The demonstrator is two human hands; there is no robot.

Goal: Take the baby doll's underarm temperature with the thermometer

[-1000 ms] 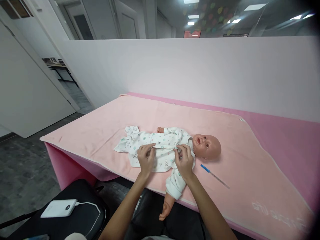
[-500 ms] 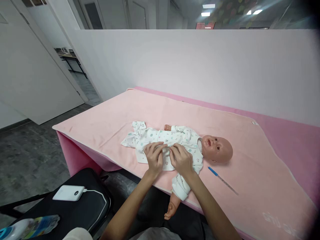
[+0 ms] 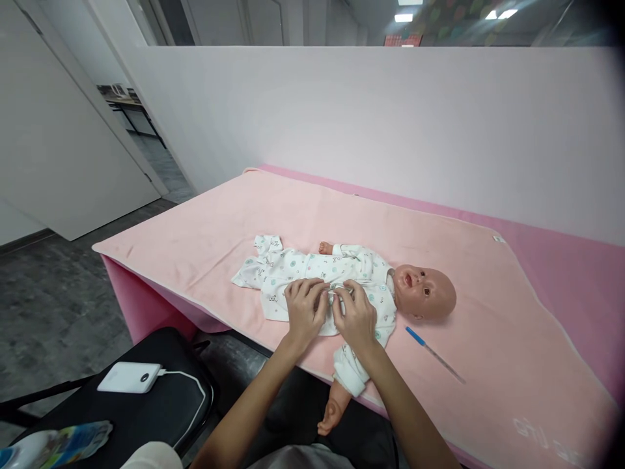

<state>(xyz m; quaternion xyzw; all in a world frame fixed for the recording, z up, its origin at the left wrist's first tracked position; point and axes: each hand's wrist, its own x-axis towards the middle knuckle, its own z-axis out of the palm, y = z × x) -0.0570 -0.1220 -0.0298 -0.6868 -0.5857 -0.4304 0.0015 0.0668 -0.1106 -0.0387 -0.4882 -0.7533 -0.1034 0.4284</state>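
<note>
A baby doll (image 3: 424, 292) lies on its back, head to the right, dressed in a white printed baby outfit (image 3: 278, 286). At the front of its belly, my left hand (image 3: 306, 307) pinches the cloth with bent fingers. Just right of it, my right hand (image 3: 356, 314) grips the same garment near a fold, fingertips close to the left ones. What lies exactly under the fingertips is hidden. The doll's near arm (image 3: 333, 407) hangs over the table edge with its sleeve bunched up; the far hand (image 3: 325, 248) rests on the blanket.
A pink blanket (image 3: 205, 221) covers the table. A thin stick with a blue handle (image 3: 415, 335) lies near the doll's head. On a black chair (image 3: 151, 417) at the lower left are a white power bank with a cable (image 3: 129, 378) and a bottle (image 3: 63, 445). A white wall (image 3: 371, 117) stands behind.
Both hands stay at the doll's belly, and their fingers have shifted slightly on the cloth. The view has moved a little. The doll lies as before.
</note>
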